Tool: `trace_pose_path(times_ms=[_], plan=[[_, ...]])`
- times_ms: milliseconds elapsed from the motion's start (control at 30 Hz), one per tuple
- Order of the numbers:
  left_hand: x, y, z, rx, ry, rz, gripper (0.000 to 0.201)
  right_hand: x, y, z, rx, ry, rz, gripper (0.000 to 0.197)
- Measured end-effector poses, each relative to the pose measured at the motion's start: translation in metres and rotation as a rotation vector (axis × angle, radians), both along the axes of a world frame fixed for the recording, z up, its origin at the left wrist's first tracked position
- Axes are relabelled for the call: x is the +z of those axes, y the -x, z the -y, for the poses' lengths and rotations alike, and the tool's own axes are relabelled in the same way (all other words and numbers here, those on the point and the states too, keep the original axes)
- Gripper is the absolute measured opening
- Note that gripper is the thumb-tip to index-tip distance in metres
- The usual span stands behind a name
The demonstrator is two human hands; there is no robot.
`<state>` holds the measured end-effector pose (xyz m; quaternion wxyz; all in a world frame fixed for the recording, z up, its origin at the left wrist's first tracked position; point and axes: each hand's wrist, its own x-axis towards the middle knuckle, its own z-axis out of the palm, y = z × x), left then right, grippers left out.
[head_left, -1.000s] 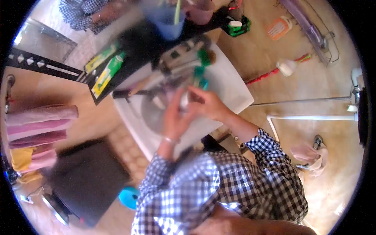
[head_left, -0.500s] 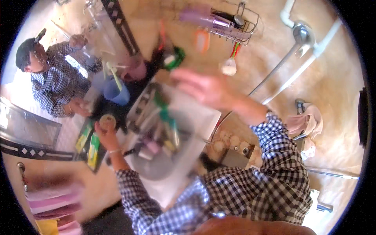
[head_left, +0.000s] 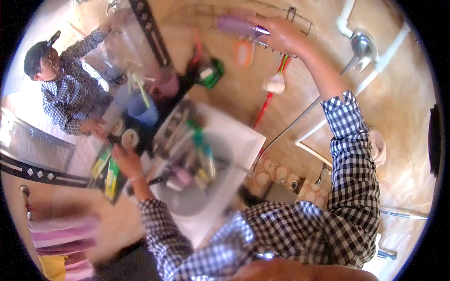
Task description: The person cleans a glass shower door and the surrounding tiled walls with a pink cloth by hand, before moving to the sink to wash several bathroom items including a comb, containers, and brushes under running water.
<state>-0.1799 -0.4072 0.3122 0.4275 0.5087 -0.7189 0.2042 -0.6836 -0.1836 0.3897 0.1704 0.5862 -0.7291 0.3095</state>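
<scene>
My left hand (head_left: 127,161) lies on the dark shelf beside a small round pale container (head_left: 130,139). Its fingers reach out at the container's near edge without closing round it. Just left of this hand is a green and yellow carton (head_left: 112,179). My right hand (head_left: 279,35) is raised to the wire rack (head_left: 303,25) on the wall, over the things in it. A purple bottle (head_left: 229,24) shows past its fingertips, and a shiny silver piece (head_left: 261,31) below the fingers. The fingers blur into these things, so their grip is unclear.
A white sink (head_left: 246,133) before me holds a blurred heap of brushes and other items. Behind it stand a blue cup (head_left: 144,114) with brushes and a green object (head_left: 212,74). A mirror (head_left: 75,93) on the left shows my reflection. A shower head (head_left: 363,44) hangs right.
My right hand has risen from above the sink to the wire rack. My left hand was over the round container; now the container's top shows in full just beyond the fingers.
</scene>
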Motion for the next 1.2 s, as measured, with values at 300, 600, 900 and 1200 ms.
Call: trace_pose_path(times_ms=[300,600,900,1200], plan=[[-0.039,0.013,-0.075,-0.318,-0.001,-0.081,0.042,-0.003,0.006,-0.039,0.383,0.4,1.104,0.033],[-0.025,0.091,-0.197,-0.634,0.013,0.275,0.064,-0.076,-0.157,-0.02,0.966,-0.148,0.451,0.029],[-0.128,0.064,-0.187,-0.795,-0.703,-0.041,0.06,-0.085,-0.165,-0.01,0.96,-0.095,0.164,0.03],[-0.243,-0.056,-0.145,-0.535,-0.672,-0.626,0.043,-0.019,0.036,-0.022,-0.159,-0.057,-0.283,0.05]])
